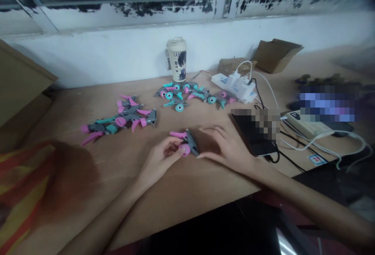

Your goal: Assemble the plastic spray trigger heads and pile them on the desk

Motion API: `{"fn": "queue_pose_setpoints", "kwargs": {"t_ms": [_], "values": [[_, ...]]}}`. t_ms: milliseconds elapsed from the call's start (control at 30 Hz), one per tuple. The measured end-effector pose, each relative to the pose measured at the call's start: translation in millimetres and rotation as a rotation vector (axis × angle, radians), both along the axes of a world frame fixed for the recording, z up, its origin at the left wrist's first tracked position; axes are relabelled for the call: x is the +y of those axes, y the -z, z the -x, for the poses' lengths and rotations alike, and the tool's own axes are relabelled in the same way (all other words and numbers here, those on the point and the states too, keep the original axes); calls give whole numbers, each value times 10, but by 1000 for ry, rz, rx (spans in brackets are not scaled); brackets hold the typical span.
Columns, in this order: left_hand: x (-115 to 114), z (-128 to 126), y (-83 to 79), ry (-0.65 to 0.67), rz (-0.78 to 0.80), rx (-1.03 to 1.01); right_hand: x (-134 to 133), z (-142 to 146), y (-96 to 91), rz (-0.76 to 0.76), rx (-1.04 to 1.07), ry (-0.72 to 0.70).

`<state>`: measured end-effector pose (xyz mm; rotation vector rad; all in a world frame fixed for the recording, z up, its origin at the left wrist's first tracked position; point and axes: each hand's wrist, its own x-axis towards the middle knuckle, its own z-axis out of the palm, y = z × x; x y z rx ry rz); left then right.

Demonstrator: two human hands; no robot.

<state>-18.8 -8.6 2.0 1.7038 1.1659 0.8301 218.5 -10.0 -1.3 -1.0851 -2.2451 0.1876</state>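
My left hand [165, 151] pinches a grey trigger spray head [191, 142] by its pink collar, above the middle of the table. Its pink trigger points left. Just to the right, my right hand [224, 145] is open, thumb and fingers spread apart around the grey end, with a gap between. A pile of pink and grey spray heads [129, 116], with some teal parts, lies to the left. Behind the hands is a second group of mostly teal and grey spray heads [179, 104].
A lidded coffee cup [178, 61] stands by the wall. To the right are a power strip [234, 85] with white chargers, a dark phone [249, 133], a pale phone [307, 124] and loose cables. Cardboard boxes [274, 55] sit at the back right. A striped bag [26, 188] lies at left.
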Motion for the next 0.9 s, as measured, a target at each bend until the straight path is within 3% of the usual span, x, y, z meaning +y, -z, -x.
{"fn": "queue_pose_setpoints", "kwargs": {"t_ms": [167,300,700,900], "values": [[-47,-48,22,-29,-75,125,-223,-673,192,-199,-134,361],[-98,-124,2,-60,-224,270,-261,-876,305,-224,-188,431],[-113,-168,21,-50,-449,464,-372,-644,92,-177,-175,416],[-113,-148,-6,-104,-435,412,-438,-261,86,-75,-186,229]]}}
